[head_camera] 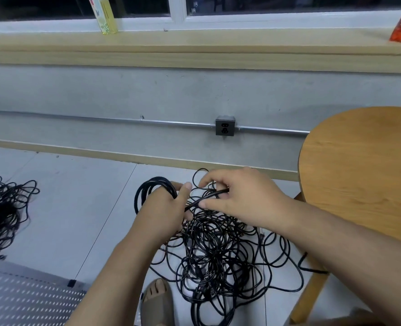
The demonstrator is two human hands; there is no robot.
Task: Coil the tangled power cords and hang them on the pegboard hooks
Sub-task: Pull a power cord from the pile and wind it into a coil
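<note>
A big tangle of black power cords (218,250) lies on the pale tiled floor in front of me. My left hand (164,212) grips a partly wound coil of black cord (151,187), its loops standing up over my knuckles. My right hand (239,196) pinches the free run of that same cord (204,199) between thumb and fingers, just right of the left hand and above the tangle. A white pegboard (25,297) lies flat at the lower left. No hooks are visible on it.
A second pile of black cords (2,215) sits at the far left. A round wooden table (359,175) with a leg (310,292) stands at the right. My sandalled foot (158,302) is beside the tangle. The grey wall carries an outlet (225,129) and a conduit.
</note>
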